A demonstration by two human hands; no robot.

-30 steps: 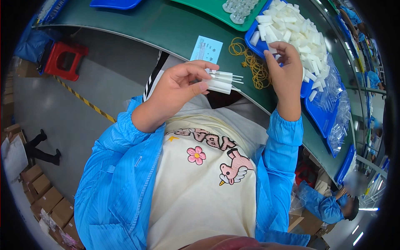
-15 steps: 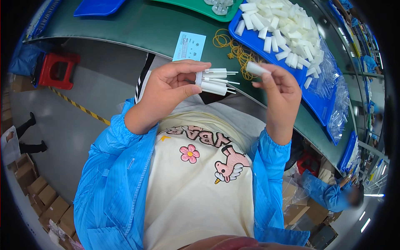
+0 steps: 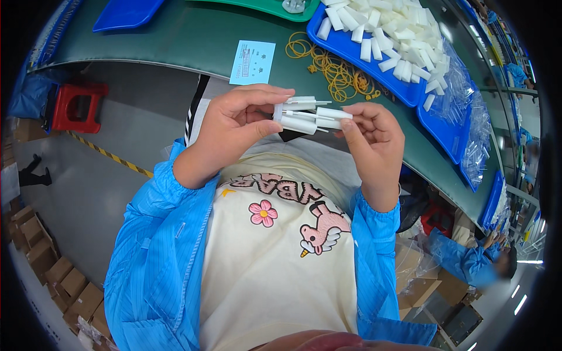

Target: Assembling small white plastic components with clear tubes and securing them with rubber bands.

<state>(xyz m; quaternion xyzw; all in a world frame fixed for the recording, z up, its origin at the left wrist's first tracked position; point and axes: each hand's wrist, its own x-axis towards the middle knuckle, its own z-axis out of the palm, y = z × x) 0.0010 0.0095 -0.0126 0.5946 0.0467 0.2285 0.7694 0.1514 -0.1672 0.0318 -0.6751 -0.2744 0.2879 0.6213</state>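
My left hand (image 3: pixel 234 120) grips a holder with a pale round base (image 3: pixel 278 114) between thumb and fingers. Several thin white rods stick out of it to the right, some covered by white foam-like sleeves (image 3: pixel 298 124). My right hand (image 3: pixel 374 134) pinches another white sleeve (image 3: pixel 335 113) between thumb and fingertips. Its left end lies against the tip of a middle rod; whether the rod has entered it I cannot make out. Both hands are in front of my body, near the table edge.
A blue tray (image 3: pixel 404 93) heaped with white sleeves (image 3: pixel 389 41) lies at the right of the green table (image 3: pixel 175 44), clear plastic beyond it. Yellow rubber bands (image 3: pixel 333 73) and a light blue card (image 3: pixel 253 62) lie nearer. A red stool (image 3: pixel 76 110) stands left; a co-worker (image 3: pixel 462 257) is at lower right.
My right hand has moved left and slightly down, bringing its sleeve from apart to the rod tips. My left hand holds the holder almost as before. The view has shifted slightly.
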